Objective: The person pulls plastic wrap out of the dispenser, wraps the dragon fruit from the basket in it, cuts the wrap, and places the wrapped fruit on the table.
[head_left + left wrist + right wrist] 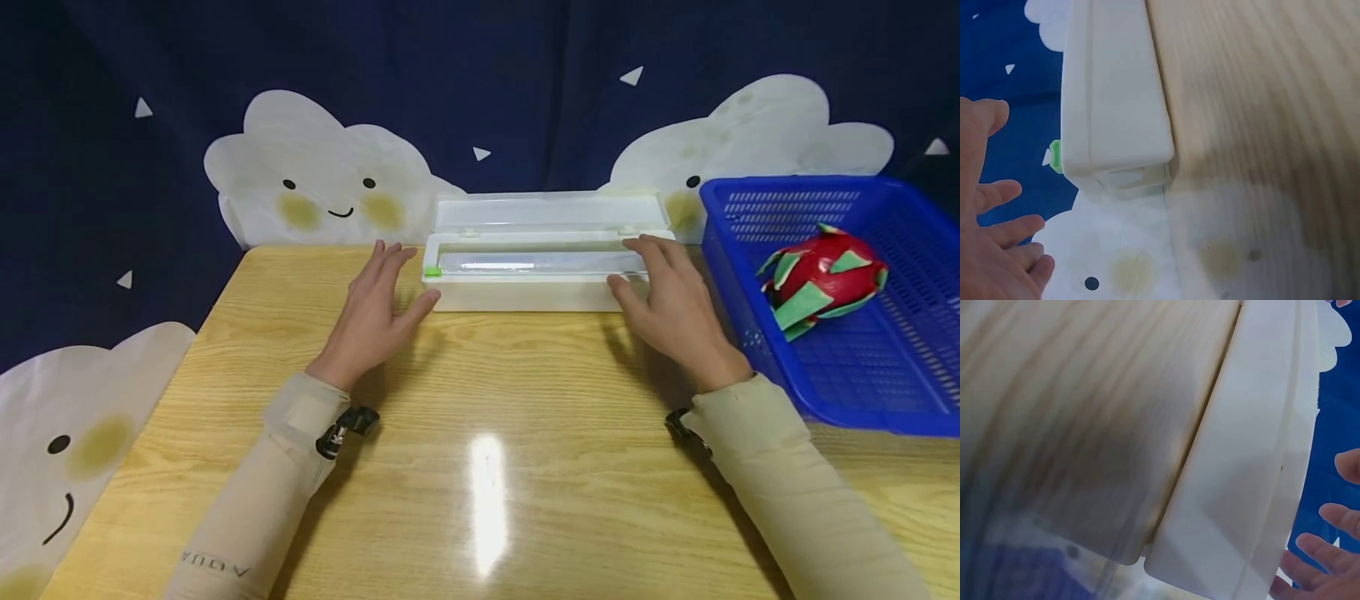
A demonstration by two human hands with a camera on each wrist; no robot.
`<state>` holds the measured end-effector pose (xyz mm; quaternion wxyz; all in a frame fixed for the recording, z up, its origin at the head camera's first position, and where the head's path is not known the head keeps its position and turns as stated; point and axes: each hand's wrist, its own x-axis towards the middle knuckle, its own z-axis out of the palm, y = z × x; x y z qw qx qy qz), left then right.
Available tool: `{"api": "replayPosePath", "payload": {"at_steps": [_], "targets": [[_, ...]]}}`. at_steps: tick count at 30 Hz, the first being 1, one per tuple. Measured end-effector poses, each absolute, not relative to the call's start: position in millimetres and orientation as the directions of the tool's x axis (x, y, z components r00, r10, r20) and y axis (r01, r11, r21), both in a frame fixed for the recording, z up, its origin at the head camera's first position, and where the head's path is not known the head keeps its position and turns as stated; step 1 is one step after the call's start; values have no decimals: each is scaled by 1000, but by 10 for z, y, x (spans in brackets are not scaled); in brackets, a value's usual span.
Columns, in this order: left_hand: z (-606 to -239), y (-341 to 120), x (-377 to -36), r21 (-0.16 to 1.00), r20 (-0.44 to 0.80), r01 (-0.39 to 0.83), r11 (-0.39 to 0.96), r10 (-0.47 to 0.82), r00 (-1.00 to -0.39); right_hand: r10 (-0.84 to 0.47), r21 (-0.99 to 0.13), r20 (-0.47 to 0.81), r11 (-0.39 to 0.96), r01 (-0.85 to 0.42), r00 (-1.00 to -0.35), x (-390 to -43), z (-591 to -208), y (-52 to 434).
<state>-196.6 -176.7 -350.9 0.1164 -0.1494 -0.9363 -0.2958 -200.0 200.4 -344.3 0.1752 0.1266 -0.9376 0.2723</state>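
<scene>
A white plastic wrap dispenser (pixel 525 294) lies lengthwise at the back of the table, its lid (pixel 551 212) raised. Inside shows a shiny roll of cling film (pixel 525 262), and a small green cutter slider (pixel 432 271) sits at the left end. Beside that end is my left hand (pixel 371 312), fingers spread, thumb near the front corner. My right hand (pixel 675 304) is over the right end, its fingertips at the rim and its thumb by the front wall. In the left wrist view, the fingers (pixel 1013 231) are apart from the box (pixel 1119 94).
To the right stands a blue plastic basket (pixel 806 392) with a red and green dragon fruit (pixel 832 271) in it, close beside my right wrist. Behind the wooden table (pixel 420 483) hangs a dark blue cloth (pixel 510 75) with white clouds.
</scene>
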Motion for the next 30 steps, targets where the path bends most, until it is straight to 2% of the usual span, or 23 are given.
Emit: {"api": "replayPosePath", "payload": {"at_steps": [7,21,30], "targets": [[-3529,-1748,-2092,520,371,380,765,199,-907,-116,-479,413,816,-324,-903,-2075,-3461,2004],[-3527,-1505,-2248,524,446,467,712,237,-863,-158,-473,407,806,-356,-900,-2209,-3478,2021],[-3503,-1358,-2276,504,414,507,699,319,-852,-222,-440,422,797,-413,-879,-2303,-3503,2046]]}}
